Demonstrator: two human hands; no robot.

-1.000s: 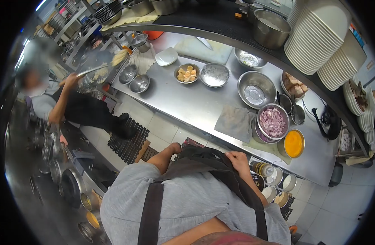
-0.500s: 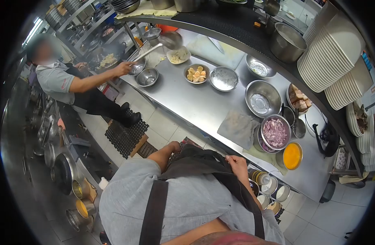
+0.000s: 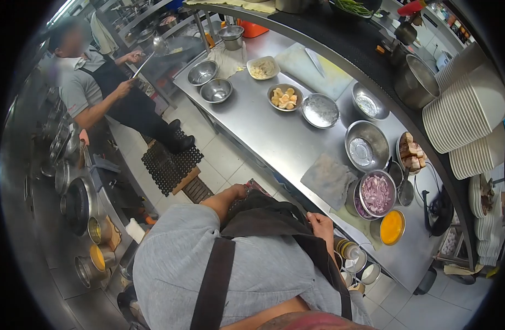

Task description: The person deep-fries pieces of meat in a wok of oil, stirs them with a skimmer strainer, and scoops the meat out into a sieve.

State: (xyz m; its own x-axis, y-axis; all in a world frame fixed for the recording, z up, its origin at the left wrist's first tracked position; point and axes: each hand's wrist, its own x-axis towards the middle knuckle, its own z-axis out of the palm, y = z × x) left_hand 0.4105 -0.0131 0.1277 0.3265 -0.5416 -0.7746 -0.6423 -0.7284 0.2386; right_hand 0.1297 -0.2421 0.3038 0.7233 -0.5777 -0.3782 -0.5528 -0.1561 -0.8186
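My right hand (image 3: 320, 225) is at the right side of my black apron (image 3: 263, 214), its thumb and fingers closed on the apron's edge. On the other side, my left hand (image 3: 240, 191) rests against the apron's left edge; its fingers are mostly hidden by the cloth. Beside my right hand, the steel table (image 3: 252, 132) carries a grey cloth (image 3: 328, 177), a bowl of sliced purple onions (image 3: 377, 192) and a container of orange-yellow liquid (image 3: 392, 227). A squeeze bottle (image 3: 349, 250) and several round containers stand below that hand.
At the left, a co-worker (image 3: 117, 93) holds a ladle (image 3: 160, 47) near a smoky stove. Metal bowls (image 3: 216, 91), a cutting board with a knife (image 3: 313, 66) and a bowl of pale yellow chunks (image 3: 284, 98) lie on the table. Stacked white dishes (image 3: 464, 115) crowd the shelf at right.
The co-worker's ladle has swung from above the table back toward the stove. My view has shifted a little; both my hands stay at the apron.
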